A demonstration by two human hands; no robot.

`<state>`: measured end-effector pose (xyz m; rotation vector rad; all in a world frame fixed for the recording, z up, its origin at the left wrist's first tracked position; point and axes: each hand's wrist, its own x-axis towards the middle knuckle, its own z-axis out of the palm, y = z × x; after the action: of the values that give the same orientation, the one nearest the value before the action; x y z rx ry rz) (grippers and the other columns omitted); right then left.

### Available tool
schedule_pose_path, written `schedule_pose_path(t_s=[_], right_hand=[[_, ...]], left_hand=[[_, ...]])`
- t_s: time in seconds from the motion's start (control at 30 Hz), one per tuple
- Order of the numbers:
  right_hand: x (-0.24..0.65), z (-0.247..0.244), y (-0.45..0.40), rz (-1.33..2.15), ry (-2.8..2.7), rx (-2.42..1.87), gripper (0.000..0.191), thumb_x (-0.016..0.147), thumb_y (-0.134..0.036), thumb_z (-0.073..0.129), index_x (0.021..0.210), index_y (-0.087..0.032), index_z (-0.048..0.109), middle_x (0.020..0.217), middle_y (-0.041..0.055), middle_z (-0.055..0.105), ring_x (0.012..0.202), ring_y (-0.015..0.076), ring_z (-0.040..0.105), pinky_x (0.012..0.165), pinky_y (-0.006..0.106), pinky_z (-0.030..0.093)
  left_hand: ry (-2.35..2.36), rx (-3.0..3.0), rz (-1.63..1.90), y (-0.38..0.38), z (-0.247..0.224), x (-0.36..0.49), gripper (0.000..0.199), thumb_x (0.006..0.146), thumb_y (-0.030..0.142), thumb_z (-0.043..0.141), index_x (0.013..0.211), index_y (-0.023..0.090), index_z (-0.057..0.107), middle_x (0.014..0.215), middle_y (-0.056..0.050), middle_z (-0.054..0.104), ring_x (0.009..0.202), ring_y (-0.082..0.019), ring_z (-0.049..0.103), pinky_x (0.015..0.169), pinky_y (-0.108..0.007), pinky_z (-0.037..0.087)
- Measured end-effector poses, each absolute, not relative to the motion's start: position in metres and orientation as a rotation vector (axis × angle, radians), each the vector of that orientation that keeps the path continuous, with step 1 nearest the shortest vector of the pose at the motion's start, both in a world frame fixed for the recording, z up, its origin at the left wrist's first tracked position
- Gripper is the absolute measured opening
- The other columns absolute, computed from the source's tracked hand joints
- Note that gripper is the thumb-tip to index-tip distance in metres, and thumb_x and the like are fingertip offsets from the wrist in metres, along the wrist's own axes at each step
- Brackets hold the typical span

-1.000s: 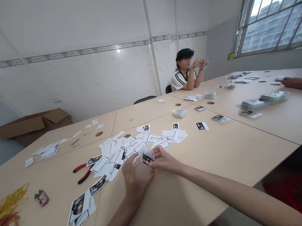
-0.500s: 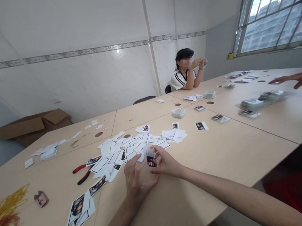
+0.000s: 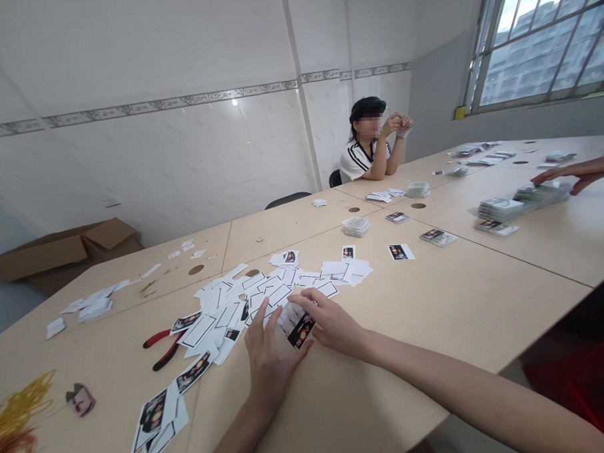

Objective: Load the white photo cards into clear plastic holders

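Our left hand (image 3: 273,364) and right hand (image 3: 331,322) meet just above the table, holding a clear plastic sleeve (image 3: 289,318) between them. The left fingers stand spread and upright along one side of it, while the right fingers curve over the other side. Inside, a photo card (image 3: 301,331) shows dark and orange printing. The sleeve looks light, thin and slippery, and the card probably gives it slight stiffness, so its edges seem the safest place to pinch without creasing it.

Just beyond our fingers lies a loose spread of white black-framed cards (image 3: 255,298), with red-handled pliers (image 3: 162,348) to its left. Further left are yellow and orange cords (image 3: 14,413). Farther along the table (image 3: 435,301) stand stacks of sleeved cards (image 3: 499,209), which a co-worker's hand (image 3: 574,172) reaches toward from the right. Another seated person (image 3: 365,140) at the far end holds both hands up.
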<state>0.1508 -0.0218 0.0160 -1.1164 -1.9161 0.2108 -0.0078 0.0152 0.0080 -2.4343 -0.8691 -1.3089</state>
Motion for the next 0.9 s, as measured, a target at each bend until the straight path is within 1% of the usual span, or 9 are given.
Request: schedule_pose_path(t_s=[0.13, 0.2, 0.27, 0.33, 0.4, 0.47, 0.57, 0.73, 0.9], right_hand=[[0.152, 0.013, -0.02, 0.319, -1.894, -1.01, 0.079, 0.055, 0.007, 0.032, 0.128, -0.023, 0.023, 0.118, 0.0072, 0.039, 0.109, 0.0165, 0.038, 0.09, 0.032, 0.036], [0.152, 0.013, -0.02, 0.412, -1.858, -0.946, 0.077, 0.06, 0.004, 0.037, 0.13, -0.022, 0.018, 0.124, 0.0084, 0.035, 0.115, 0.0174, 0.033, 0.095, 0.034, 0.031], [0.152, 0.013, -0.021, 0.532, -1.812, -0.923, 0.072, 0.067, -0.004, 0.044, 0.131, -0.019, 0.016, 0.13, 0.0099, 0.031, 0.12, 0.0191, 0.028, 0.099, 0.036, 0.026], [0.151, 0.014, -0.023, 0.641, -1.753, -0.952, 0.067, 0.072, -0.017, 0.051, 0.13, -0.018, 0.018, 0.132, 0.0105, 0.029, 0.12, 0.0207, 0.028, 0.098, 0.037, 0.026], [0.148, 0.014, -0.024, 0.703, -1.699, -0.986, 0.065, 0.071, -0.026, 0.056, 0.127, -0.018, 0.024, 0.126, 0.0106, 0.037, 0.113, 0.0213, 0.036, 0.093, 0.035, 0.033], [0.145, 0.012, -0.024, 0.752, -1.669, -1.001, 0.058, 0.069, -0.03, 0.06, 0.119, -0.018, 0.033, 0.109, 0.0083, 0.049, 0.097, 0.0191, 0.047, 0.08, 0.032, 0.041], [0.142, 0.006, -0.022, 0.803, -1.643, -1.011, 0.04, 0.069, -0.032, 0.06, 0.102, -0.018, 0.042, 0.089, 0.0034, 0.054, 0.077, 0.0146, 0.05, 0.065, 0.026, 0.042], [0.141, 0.001, -0.019, 0.755, -1.627, -1.024, 0.032, 0.068, -0.039, 0.061, 0.086, -0.017, 0.045, 0.077, 0.0004, 0.052, 0.067, 0.0115, 0.048, 0.057, 0.022, 0.039], [0.142, 0.001, -0.018, 0.734, -1.615, -1.029, 0.028, 0.071, -0.042, 0.056, 0.081, -0.017, 0.047, 0.074, 0.0008, 0.055, 0.066, 0.0122, 0.051, 0.057, 0.023, 0.04]], left_hand=[[-0.959, -2.445, -1.355, 0.015, 0.01, -0.008, 0.059, 0.06, 0.037, 0.066, 0.11, 0.017, 0.042, 0.12, -0.015, 0.042, 0.111, -0.029, 0.041, 0.089, -0.046, 0.036], [-0.949, -2.42, -1.404, 0.015, 0.011, -0.008, 0.058, 0.059, 0.037, 0.067, 0.108, 0.016, 0.043, 0.117, -0.015, 0.044, 0.109, -0.028, 0.043, 0.088, -0.046, 0.038], [-0.932, -2.392, -1.442, 0.015, 0.012, -0.007, 0.058, 0.058, 0.036, 0.068, 0.107, 0.015, 0.043, 0.115, -0.015, 0.045, 0.107, -0.028, 0.044, 0.088, -0.045, 0.038], [-0.907, -2.377, -1.462, 0.014, 0.013, -0.006, 0.058, 0.057, 0.035, 0.068, 0.106, 0.015, 0.043, 0.114, -0.015, 0.046, 0.106, -0.028, 0.045, 0.087, -0.045, 0.039], [-0.869, -2.379, -1.475, 0.012, 0.014, -0.006, 0.058, 0.057, 0.033, 0.068, 0.106, 0.015, 0.043, 0.112, -0.015, 0.046, 0.105, -0.028, 0.045, 0.086, -0.045, 0.04], [-0.83, -2.383, -1.479, 0.012, 0.014, -0.006, 0.058, 0.057, 0.031, 0.069, 0.106, 0.015, 0.042, 0.112, -0.015, 0.046, 0.105, -0.028, 0.046, 0.085, -0.046, 0.04], [-0.767, -2.38, -1.464, 0.011, 0.012, -0.007, 0.057, 0.058, 0.028, 0.068, 0.107, 0.017, 0.041, 0.112, -0.014, 0.046, 0.104, -0.028, 0.046, 0.084, -0.047, 0.041], [-0.704, -2.361, -1.462, 0.011, 0.008, -0.007, 0.058, 0.059, 0.026, 0.068, 0.109, 0.018, 0.039, 0.113, -0.014, 0.045, 0.104, -0.028, 0.046, 0.081, -0.047, 0.043], [-0.711, -2.332, -1.453, 0.011, 0.006, -0.007, 0.058, 0.058, 0.027, 0.068, 0.109, 0.017, 0.04, 0.113, -0.014, 0.046, 0.104, -0.027, 0.047, 0.082, -0.046, 0.043]])
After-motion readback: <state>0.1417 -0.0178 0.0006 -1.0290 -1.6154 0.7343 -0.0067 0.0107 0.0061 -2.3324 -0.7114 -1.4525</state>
